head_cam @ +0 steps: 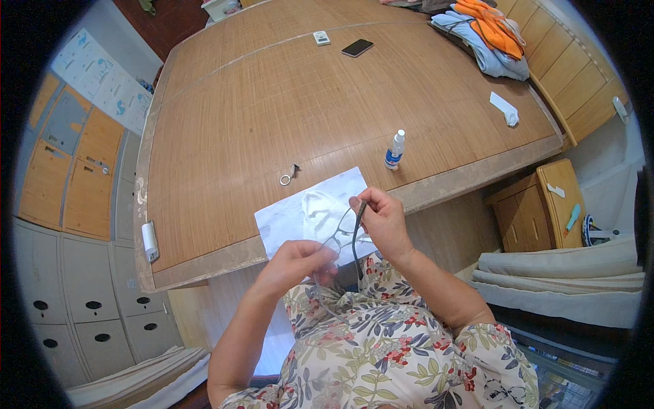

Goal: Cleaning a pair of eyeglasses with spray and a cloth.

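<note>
A pair of eyeglasses (359,220) is held between my two hands, above the near edge of the bamboo mat. My right hand (383,217) pinches it at the right side, by a dark temple arm. Over the other side of the frame, the fingers of my left hand (302,262) are closed, slightly blurred; exactly what they touch there is partly hidden. Below lies a white paper sheet (278,220) with a crumpled white cloth (318,209) on it. Beyond the sheet is a small metal ring with a dark piece (287,177). A clear spray bottle (393,153) with a blue label stands upright to the right.
The bamboo mat (245,102) covers a bed. Farther back are a smartphone (357,48) and a small white device (322,38). Folded clothes (485,41) and a white packet (505,109) lie right. A white roll (149,241) sits left; a wooden nightstand (554,204) stands right.
</note>
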Demonstrator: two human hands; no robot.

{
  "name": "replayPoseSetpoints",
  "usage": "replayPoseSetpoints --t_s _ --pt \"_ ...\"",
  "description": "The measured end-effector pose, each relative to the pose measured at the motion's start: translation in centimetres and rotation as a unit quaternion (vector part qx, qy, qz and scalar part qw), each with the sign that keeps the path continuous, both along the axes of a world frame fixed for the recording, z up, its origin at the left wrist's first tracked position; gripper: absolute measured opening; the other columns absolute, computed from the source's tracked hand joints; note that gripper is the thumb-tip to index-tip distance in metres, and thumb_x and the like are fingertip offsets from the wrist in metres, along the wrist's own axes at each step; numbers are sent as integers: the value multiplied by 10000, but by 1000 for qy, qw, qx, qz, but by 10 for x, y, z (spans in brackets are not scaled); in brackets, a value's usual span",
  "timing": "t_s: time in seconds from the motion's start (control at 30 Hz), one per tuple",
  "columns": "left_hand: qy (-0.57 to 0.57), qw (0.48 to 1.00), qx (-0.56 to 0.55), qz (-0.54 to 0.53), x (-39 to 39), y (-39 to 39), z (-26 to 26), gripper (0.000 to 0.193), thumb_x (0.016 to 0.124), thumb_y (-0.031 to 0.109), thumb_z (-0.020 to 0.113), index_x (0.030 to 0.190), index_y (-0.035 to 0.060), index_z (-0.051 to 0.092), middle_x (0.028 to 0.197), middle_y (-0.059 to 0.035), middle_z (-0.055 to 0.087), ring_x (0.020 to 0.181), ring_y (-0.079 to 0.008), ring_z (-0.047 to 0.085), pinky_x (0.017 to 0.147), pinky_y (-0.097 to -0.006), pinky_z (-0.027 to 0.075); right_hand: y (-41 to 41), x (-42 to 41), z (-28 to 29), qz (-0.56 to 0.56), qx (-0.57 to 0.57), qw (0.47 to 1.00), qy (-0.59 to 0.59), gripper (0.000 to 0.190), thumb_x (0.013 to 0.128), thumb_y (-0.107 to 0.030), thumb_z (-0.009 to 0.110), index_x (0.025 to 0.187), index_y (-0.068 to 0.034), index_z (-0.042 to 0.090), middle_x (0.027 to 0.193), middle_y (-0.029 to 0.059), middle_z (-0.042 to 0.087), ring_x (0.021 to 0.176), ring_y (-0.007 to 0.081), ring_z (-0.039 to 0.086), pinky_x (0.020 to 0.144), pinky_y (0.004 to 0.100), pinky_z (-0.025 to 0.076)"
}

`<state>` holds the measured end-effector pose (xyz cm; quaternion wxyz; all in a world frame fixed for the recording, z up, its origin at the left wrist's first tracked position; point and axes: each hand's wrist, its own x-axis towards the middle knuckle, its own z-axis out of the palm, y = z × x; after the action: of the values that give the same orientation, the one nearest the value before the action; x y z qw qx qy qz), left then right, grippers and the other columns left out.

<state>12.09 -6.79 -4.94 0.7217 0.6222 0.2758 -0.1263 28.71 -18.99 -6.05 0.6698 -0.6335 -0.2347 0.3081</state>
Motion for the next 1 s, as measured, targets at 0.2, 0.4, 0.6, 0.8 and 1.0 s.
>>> replayPoseSetpoints --t_s 0.2,0.4,0.6,0.8,1.0 --pt "-44 996 -52 55 10 -4 -9 287 945 243 535 962 -22 644 819 -97 674 645 -123 604 614 -244 490 -2 -2 -5 3 2 1000 18 190 900 -153 630 771 -30 565 634 -57 502 590 16 432 503 190 334" --pt "-70 993 -53 74 12 -9 -3 325 964 249 499 970 -45 636 808 -94 664 656 -122 598 623 -253 493 -2 -2 -1 4 9 1000 29 191 900 -160 634 776 -32 565 644 -59 502 600 15 433 506 189 334" --pt "-23 995 -63 70 0 -4 1 308 947 259 522 959 -19 656 828 -95 680 702 -130 637 608 -241 477 -1 0 -4 -3 11 1000 18 196 897 -158 640 767 -31 566 638 -57 505 592 17 438 506 189 339" --pt "56 998 -2 -34 -3 4 13 236 889 210 588 967 3 668 811 -81 698 680 -111 641 591 -224 458 -1 3 -2 -13 11 1000 9 194 897 -149 638 761 -30 568 636 -56 508 590 18 444 505 189 341" --pt "19 999 -37 -17 3 0 2 292 890 271 618 1018 10 647 825 -70 692 696 -102 635 625 -226 471 -1 -3 -1 7 22 999 39 183 894 -147 641 772 -29 571 638 -59 503 591 17 432 504 189 334"
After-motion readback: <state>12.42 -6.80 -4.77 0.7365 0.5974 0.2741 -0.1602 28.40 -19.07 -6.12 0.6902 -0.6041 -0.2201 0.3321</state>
